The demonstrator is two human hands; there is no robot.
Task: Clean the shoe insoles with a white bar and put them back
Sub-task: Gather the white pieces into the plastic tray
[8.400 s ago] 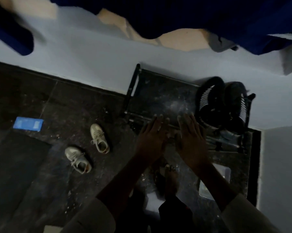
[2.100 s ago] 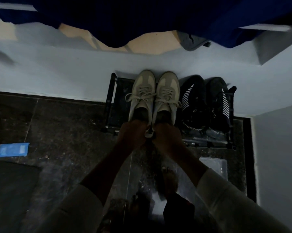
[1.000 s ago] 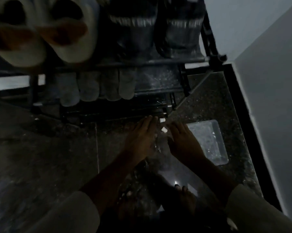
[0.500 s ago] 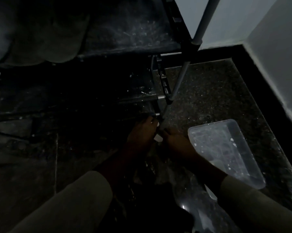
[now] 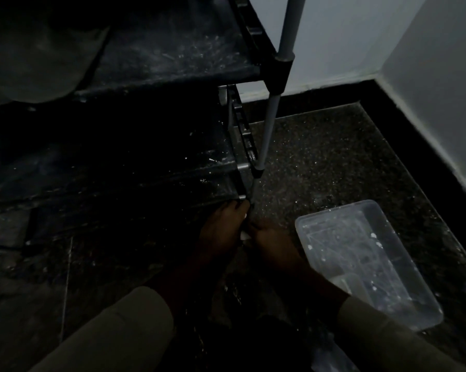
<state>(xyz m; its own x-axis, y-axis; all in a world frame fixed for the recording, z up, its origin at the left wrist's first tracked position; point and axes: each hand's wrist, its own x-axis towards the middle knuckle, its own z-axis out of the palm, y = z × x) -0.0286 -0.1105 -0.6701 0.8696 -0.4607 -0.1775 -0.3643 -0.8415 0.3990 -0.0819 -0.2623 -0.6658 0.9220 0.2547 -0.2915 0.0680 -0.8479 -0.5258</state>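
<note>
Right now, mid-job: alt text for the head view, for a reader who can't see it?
Dim view down: a person's left hand and right hand meet low at the foot of a black shoe rack, a small white piece between them. A clear plastic tray lies on the floor to their right.

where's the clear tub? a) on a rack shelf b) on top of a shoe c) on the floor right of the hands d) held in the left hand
c: the tub sits on the floor, just right of the right hand.
</note>
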